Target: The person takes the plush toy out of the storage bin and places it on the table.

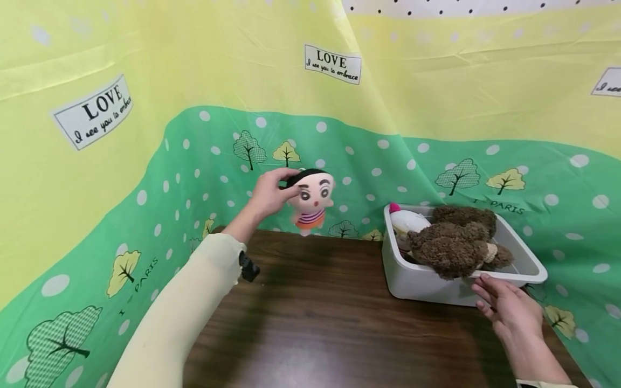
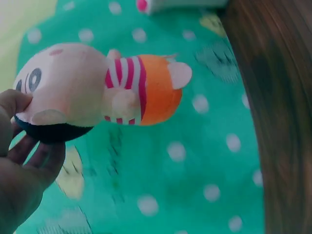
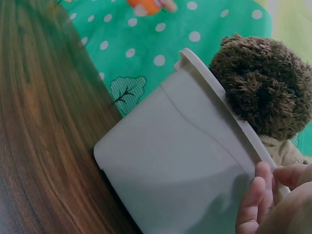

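Note:
A plush doll (image 1: 314, 200) with black hair, a striped top and orange shorts hangs in the air above the back of the table. My left hand (image 1: 274, 193) grips it by the head, thumb on the face and fingers behind the hair, as the left wrist view shows. At the right stands a light grey plastic bin (image 1: 427, 285). My right hand (image 1: 514, 307) pinches its front rim between thumb and fingers. Inside the bin lie brown fuzzy plush toys (image 1: 448, 248) and a white plush toy (image 1: 409, 222) with a pink tip. Their lower parts are hidden by the bin's wall.
The dark wooden table (image 1: 310, 323) runs under the bin and the left arm. A green and yellow printed curtain (image 1: 359, 161) hangs along the back and both sides, close behind the bin and the doll.

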Motion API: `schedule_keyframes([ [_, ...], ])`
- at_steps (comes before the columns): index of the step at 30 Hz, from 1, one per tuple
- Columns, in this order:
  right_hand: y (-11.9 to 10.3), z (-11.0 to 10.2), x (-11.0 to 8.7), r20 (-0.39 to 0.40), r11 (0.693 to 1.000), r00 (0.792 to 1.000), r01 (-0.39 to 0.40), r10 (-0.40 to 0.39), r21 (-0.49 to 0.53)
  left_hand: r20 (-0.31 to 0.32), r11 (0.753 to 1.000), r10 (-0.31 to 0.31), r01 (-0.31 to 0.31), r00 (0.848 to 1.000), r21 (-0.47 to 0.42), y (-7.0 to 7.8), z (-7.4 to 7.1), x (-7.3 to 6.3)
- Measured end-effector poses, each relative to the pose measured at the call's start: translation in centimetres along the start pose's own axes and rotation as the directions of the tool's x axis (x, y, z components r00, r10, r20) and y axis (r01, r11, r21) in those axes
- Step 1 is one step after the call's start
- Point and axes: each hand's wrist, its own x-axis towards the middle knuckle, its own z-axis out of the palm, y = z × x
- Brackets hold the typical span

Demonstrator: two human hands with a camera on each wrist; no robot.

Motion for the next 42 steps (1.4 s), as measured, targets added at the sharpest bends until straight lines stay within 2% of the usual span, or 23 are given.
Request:
schedule_keyframes([
  [3, 0.0, 0.0, 0.1, -0.007, 1.000, 1.000, 0.006, -0.007, -0.006, 0.015, 0.999, -0.032, 0.031, 0.999, 0.036, -2.6, -1.2, -0.4],
  [8, 0.1, 0.0, 0.1, -0.021, 1.000, 1.000, 0.012, -0.012, -0.011, 0.037, 0.993, -0.113, 0.112, 0.993, 0.042, -7.0, -2.7, -0.9],
  [14, 0.3, 0.0, 0.0, -0.007, 0.999, 0.999, 0.050, -0.050, 0.012, 0.040, 0.976, -0.214, 0.213, 0.976, 0.034, -12.0, -3.3, -1.1],
  [18, 0.4, 0.2, 0.0, -0.002, 0.997, 0.998, 0.068, -0.068, 0.021, 0.032, 0.966, -0.254, 0.252, 0.967, 0.055, -14.4, -3.4, -0.9],
  [22, 0.5, 0.2, -0.1, 0.005, 0.996, 0.996, 0.084, -0.084, 0.020, 0.025, 0.958, -0.283, 0.281, 0.959, 0.052, -15.9, -3.4, -0.7],
  [27, 0.6, 0.3, -0.2, -0.020, 0.994, 0.995, 0.103, -0.102, 0.026, 0.029, 0.958, -0.283, 0.282, 0.959, 0.045, -17.3, -2.9, -0.4],
  [34, 0.7, 0.6, -0.2, -0.036, 0.994, 0.993, 0.110, -0.109, 0.020, 0.044, 0.947, -0.321, 0.319, 0.946, 0.046, -18.7, -2.2, -0.7],
  [38, 0.7, 0.5, -0.1, -0.037, 0.992, 0.992, 0.123, -0.122, 0.015, 0.013, 0.935, -0.353, 0.353, 0.935, 0.029, -19.0, -2.0, -0.5],
  [42, 0.7, 0.2, -0.1, -0.038, 0.992, 0.992, 0.122, -0.122, 0.015, -0.048, 0.928, -0.368, 0.370, 0.929, 0.050, -19.2, -1.9, -0.2],
])
